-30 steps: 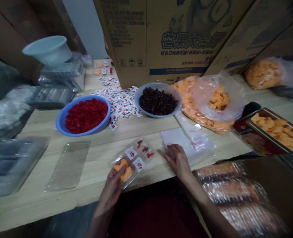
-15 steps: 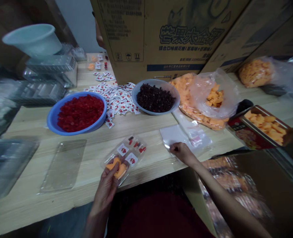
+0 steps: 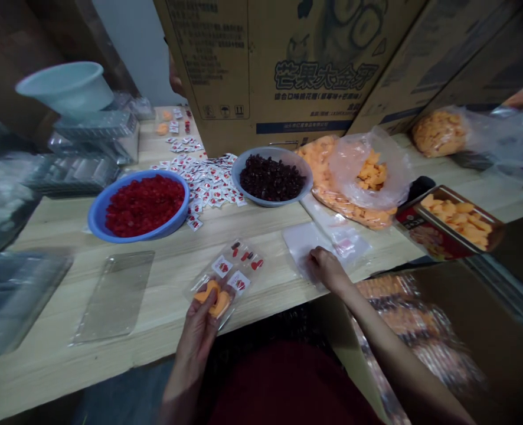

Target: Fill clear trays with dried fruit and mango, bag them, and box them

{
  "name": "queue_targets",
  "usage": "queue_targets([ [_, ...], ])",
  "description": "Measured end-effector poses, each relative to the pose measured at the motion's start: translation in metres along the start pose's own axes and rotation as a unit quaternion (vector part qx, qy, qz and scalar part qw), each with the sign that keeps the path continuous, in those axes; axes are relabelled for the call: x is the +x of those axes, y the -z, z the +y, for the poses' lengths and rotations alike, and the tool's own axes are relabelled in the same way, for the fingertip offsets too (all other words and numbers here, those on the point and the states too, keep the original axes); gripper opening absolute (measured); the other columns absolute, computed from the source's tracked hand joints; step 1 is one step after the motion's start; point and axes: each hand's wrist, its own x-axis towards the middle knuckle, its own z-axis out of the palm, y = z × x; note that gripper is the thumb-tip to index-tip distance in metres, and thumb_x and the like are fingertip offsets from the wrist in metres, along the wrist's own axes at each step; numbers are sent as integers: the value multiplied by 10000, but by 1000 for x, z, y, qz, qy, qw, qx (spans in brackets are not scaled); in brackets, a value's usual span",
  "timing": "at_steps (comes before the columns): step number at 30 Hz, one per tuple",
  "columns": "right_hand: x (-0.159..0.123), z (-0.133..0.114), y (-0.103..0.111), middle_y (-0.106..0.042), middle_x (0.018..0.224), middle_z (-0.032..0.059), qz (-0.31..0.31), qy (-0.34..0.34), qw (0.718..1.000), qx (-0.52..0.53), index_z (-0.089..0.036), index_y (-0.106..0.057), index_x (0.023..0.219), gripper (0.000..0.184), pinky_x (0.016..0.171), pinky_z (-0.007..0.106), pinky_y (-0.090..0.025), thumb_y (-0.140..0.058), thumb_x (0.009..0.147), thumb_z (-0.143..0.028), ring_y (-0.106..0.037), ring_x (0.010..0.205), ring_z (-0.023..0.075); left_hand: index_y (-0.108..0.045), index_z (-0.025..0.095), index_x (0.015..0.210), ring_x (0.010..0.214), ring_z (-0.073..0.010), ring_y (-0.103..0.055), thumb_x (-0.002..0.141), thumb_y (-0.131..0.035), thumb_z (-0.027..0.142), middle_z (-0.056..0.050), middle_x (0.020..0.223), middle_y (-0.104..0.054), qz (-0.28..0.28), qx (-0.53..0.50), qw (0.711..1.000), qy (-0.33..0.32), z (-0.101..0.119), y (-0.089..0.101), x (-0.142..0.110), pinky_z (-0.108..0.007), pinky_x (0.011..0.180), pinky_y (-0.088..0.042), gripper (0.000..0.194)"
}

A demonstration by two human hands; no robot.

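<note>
My left hand (image 3: 200, 321) grips a clear compartment tray (image 3: 209, 267) by its near end, the thumb over the orange candy pieces (image 3: 219, 303). Two printed sachets (image 3: 239, 282) fill its middle, and red and dark pieces (image 3: 245, 256) lie in the far compartments. My right hand (image 3: 327, 268) is closed, with its fingertips pinched at a stack of clear plastic bags (image 3: 297, 241) on the table; the pinch itself is partly hidden. A flat clear plastic lid (image 3: 115, 295) lies to the left of the tray.
Along the back stand a blue basin of red pieces (image 3: 94, 219), scattered sachets (image 3: 212, 180), a bowl of dark pieces (image 3: 239, 188) and a bag of orange pieces (image 3: 323, 159). Large cartons (image 3: 226, 133) rise behind. An open carton of filled packs (image 3: 403, 313) sits below, at right.
The view has shifted slightly. My right hand has closed further at the plastic bags and sits a little more over them. My left hand still holds the filled tray.
</note>
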Motion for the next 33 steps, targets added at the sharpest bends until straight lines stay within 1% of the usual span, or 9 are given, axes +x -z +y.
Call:
queue_targets([
  [4, -12, -10, -7, -639, 1090, 192, -6, -49, 995, -89, -73, -691, 1029, 220, 749, 297, -447, -645, 858, -203, -624, 1009, 291, -675, 145, 1134, 849, -182, -751, 826, -663, 57, -75, 1023, -761, -3, 7, 1000, -2, -1, -1, -5, -219, 707, -624, 321],
  [8, -6, -11, -10, -674, 1026, 196, -25, -54, 993, -102, -71, -722, 936, 207, 681, 284, -425, -520, 899, -96, -657, 933, 269, -674, 147, 1142, 868, -186, -751, 830, -656, 51, -79, 1035, -760, -1, 13, 1000, 2, -1, -5, -7, -217, 718, -622, 328],
  [13, 21, 10, -6, -692, 753, 79, -43, -17, 999, -26, -131, -712, 735, 96, 617, 248, -384, -701, 817, -181, -638, 729, 193, -678, 137, 1148, 786, -155, -749, 860, -622, 53, -76, 1003, -764, 5, 16, 1000, 7, 0, -9, -5, -171, 643, -606, 305],
  [18, 28, 28, -12, -611, 612, -17, -37, 12, 998, 50, -162, -636, 638, 247, 565, 209, -379, -679, 838, -300, -570, 603, 129, -668, 132, 1180, 868, -179, -750, 868, -607, 49, -100, 1067, -756, 10, 4, 1000, 11, 1, -11, 0, -231, 761, -622, 329],
  [21, 14, 23, -13, -655, 741, 35, 1, 5, 999, 41, -151, -643, 772, 181, 618, 242, -405, -648, 870, -303, -588, 671, 157, -664, 135, 1190, 889, -182, -748, 858, -617, 44, -103, 1078, -754, 8, 0, 1000, 16, 1, -13, 2, -230, 767, -621, 348],
  [23, 4, 12, -13, -676, 908, 108, 16, -14, 1000, -20, -132, -655, 915, 202, 681, 271, -432, -687, 850, -321, -624, 804, 208, -668, 142, 1179, 896, -180, -747, 851, -626, 42, -96, 1076, -755, 6, -4, 1000, 19, 0, -15, 3, -227, 777, -618, 345],
  [26, -1, -6, -11, -656, 1079, 187, -19, -42, 992, -113, -110, -666, 1041, 210, 733, 290, -461, -634, 887, -250, -644, 973, 264, -679, 153, 1146, 853, -166, -749, 845, -638, 45, -77, 1040, -763, 7, 0, 1000, 21, -2, -19, 3, -215, 759, -617, 322],
  [29, 8, -12, -4, -687, 1016, 204, -63, -46, 990, -113, -99, -707, 946, 193, 720, 298, -460, -517, 922, -120, -675, 921, 263, -685, 147, 1124, 832, -161, -748, 840, -646, 47, -74, 1026, -764, -8, 1, 1000, 16, -3, -20, 2, -202, 724, -615, 304],
  [33, 24, 0, 12, -719, 888, 158, -89, -24, 993, -70, -124, -727, 843, 154, 705, 281, -433, -581, 882, -99, -683, 833, 233, -684, 141, 1112, 880, -180, -747, 843, -645, 53, -88, 1074, -754, -19, -8, 1000, 11, -3, -15, -1, -236, 754, -620, 286],
])
